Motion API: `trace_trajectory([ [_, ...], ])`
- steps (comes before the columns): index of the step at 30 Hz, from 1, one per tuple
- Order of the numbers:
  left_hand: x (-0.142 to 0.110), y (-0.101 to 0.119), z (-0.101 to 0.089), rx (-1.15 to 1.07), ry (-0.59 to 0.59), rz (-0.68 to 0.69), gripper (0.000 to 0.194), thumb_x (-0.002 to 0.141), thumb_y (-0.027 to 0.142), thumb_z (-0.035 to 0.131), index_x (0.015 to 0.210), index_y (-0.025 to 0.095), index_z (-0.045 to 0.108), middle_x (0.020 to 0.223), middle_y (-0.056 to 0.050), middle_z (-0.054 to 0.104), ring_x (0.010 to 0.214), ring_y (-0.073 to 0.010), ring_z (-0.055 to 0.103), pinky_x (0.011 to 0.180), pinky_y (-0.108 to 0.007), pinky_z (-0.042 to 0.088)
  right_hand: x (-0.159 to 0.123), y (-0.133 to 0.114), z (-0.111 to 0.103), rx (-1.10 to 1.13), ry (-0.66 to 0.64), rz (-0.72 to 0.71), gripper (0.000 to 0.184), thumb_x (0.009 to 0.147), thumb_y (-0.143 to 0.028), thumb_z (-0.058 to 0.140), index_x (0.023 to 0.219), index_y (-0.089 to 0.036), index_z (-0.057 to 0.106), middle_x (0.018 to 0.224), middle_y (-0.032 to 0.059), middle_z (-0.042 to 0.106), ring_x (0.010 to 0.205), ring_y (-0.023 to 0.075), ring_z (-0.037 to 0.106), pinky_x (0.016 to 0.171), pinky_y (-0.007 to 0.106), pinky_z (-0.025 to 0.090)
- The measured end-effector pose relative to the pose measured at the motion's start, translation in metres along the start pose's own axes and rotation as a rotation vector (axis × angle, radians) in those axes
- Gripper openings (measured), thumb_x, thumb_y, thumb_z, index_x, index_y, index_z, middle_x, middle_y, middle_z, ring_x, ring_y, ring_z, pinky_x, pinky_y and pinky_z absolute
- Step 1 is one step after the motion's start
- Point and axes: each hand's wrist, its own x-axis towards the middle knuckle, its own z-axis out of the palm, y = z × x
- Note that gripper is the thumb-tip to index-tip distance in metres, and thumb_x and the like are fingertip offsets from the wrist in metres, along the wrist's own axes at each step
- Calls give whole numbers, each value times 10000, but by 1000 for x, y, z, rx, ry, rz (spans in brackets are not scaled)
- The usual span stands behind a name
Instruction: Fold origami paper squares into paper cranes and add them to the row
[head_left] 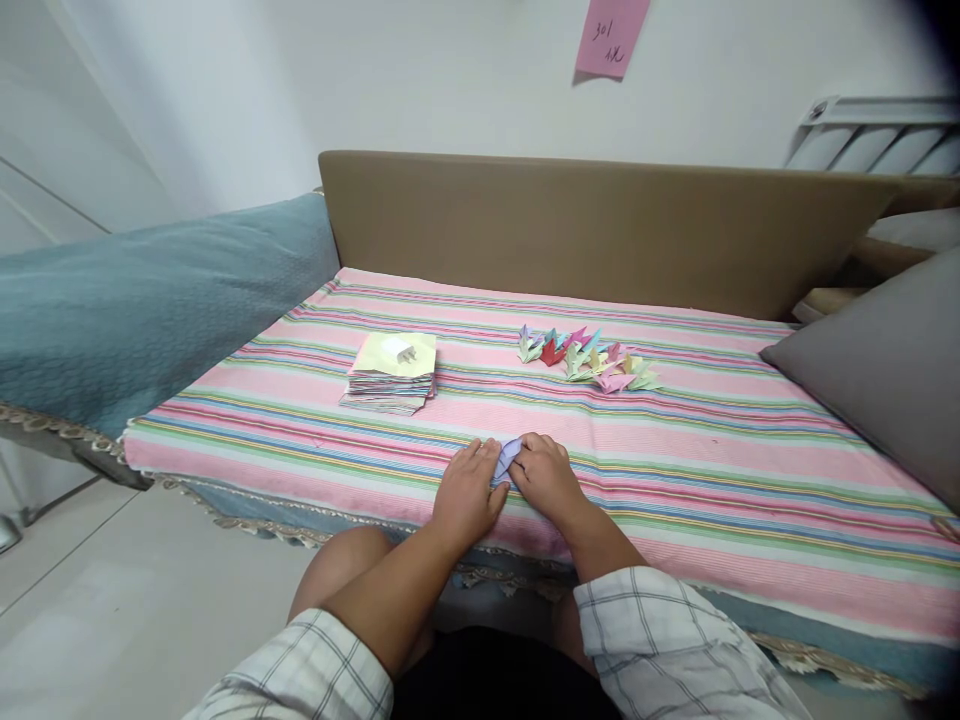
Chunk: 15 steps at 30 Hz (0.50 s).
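Note:
Between my hands lies a small piece of folded lavender paper (pixel 508 458), low over the striped cloth near the front edge of the seat. My left hand (pixel 471 488) presses on its left side, fingers together and thumb at the lower edge. My right hand (pixel 546 476) grips its right side with bent fingers; the fingertips partly cover the paper. Beyond my hands, to the right, sits a cluster of folded paper pieces (pixel 577 360) with pointed tips in red, pink, green, blue and yellow.
A stack of square coloured paper (pixel 391 385) stands at the left, with a white plug adapter (pixel 398 349) on top. The pink striped cloth (pixel 300 415) covers the seat. A brown backrest (pixel 562 230) rises behind, a grey cushion (pixel 885 370) at right, and a blue-covered armrest (pixel 165 280) at left.

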Motion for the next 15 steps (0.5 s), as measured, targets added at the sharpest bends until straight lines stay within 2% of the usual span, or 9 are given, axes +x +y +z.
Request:
trace_trajectory([
  [5,-1,2,0,33,0,-3,517,826,286,500,1321,154,427,1369,-88,464,1288,-279,372,1048,-477,324,2,10,1,213,30,38,169,771,-223,532,834,-190,686,993,65,606,958,211,500,863,323,362],
  [9,-2,4,1,64,29,1,499,815,272,508,1301,169,458,1369,-81,464,1278,-283,381,1042,-484,326,3,19,1,517,97,92,313,747,-127,423,941,-201,657,992,43,636,969,175,542,883,297,391],
  [12,-2,4,2,86,33,7,493,817,276,505,1296,169,465,1371,-82,462,1271,-288,388,1038,-485,330,4,21,-4,728,104,212,315,827,-218,359,999,-191,622,956,41,662,910,163,589,816,277,428],
  [15,-2,4,3,104,39,16,491,819,279,499,1294,162,469,1381,-90,448,1269,-293,389,1034,-488,332,10,18,-10,676,40,195,325,860,-364,385,874,-183,655,867,41,668,857,166,593,772,254,415],
])
